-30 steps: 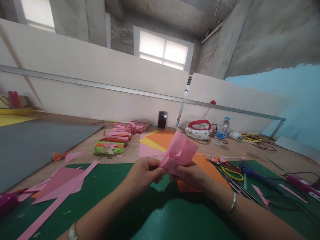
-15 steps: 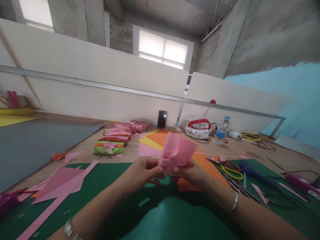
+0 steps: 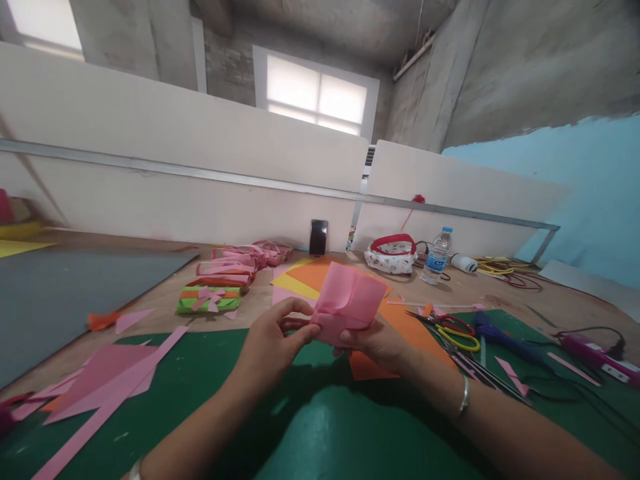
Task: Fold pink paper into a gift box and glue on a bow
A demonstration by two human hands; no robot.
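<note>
A folded piece of pink paper is held up above the green cutting mat in the middle of the view. My left hand pinches its lower left edge between thumb and fingers. From below and to the right, my right hand grips its lower right part, with a silver bangle on that wrist. The paper is partly folded, with a crease and a flap near its top.
Orange, yellow and pink sheets lie behind the hands. Scissors with yellow and red handles, a blue tool and a pink tool lie at the right. Pink offcuts lie at the left, a green gift box, a phone and a water bottle farther back.
The pink paper has been turned and folded tighter between the hands. My left fingers have shifted along its left edge. The view has drifted slightly to the right.
</note>
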